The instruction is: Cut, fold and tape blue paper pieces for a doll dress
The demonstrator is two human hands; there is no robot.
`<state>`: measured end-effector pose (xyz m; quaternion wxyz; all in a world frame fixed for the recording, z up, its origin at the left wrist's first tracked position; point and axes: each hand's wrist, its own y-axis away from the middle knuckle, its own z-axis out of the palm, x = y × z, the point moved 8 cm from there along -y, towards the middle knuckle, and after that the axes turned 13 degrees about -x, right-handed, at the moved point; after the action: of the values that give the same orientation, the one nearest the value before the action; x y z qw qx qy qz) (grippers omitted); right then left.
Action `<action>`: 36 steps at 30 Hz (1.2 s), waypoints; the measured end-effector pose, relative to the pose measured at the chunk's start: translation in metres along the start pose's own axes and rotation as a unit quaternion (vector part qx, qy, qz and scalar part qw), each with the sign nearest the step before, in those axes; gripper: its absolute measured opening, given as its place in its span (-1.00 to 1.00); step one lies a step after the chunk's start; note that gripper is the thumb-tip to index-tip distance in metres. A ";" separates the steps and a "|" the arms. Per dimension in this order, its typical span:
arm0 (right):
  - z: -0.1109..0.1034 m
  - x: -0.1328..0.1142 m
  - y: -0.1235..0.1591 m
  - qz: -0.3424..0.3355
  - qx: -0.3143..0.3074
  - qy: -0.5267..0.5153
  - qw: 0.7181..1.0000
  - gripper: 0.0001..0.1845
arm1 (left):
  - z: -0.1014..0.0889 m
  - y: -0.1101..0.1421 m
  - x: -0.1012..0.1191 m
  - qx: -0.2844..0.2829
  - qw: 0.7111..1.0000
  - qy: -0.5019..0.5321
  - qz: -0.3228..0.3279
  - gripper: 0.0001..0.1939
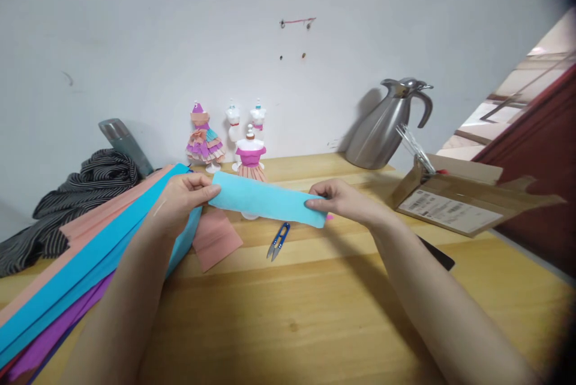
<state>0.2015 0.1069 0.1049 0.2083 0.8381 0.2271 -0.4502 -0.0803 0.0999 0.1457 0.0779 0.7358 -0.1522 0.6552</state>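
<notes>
The light blue paper strip [265,200] is up in front of me, over the table [252,325], as I look on from far away through the head camera. The left hand [188,198] pinches one end, with its thumb on the near side and its fingers behind. The right hand [339,200] pinches close to the other end, and a little corner of the strip pokes out past its thumb. So I see both hands full with the same thing, and neither hand is nearer to it. The long way of the strip runs from hand to hand, side to side, and it slopes down a bit to the right. I see it pulled out almost flat. I can't tell if its low edge touches anything. Just behind it is a little doll stand [251,157] in a pink dress, and its white foot peeks out under the strip. On the near side, below the strip, I see blue snips [282,240] lying on the wood, closer to the right hand than to the left. A pink paper square [218,242] lies near the left hand. Long blue paper [112,247] lies on the left, partly behind the left arm.
</notes>
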 end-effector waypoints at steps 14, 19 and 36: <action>-0.039 0.010 0.012 -0.029 0.186 -0.119 0.975 -0.66 | -0.002 -0.006 -0.011 0.049 0.996 0.072 -0.010 -0.70; -0.047 0.013 0.015 -0.062 0.228 -0.166 0.957 -0.57 | 0.002 -0.008 -0.014 0.053 0.994 0.093 -0.015 -0.68; -0.048 0.009 0.020 -0.063 0.130 -0.006 0.989 -0.60 | 0.014 -0.023 -0.039 -0.024 0.999 0.022 -0.035 -0.67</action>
<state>0.2493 0.1189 0.1241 0.0700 0.8394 0.2176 -0.4931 -0.0636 0.1216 0.1069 0.1215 0.7243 -0.1402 0.6640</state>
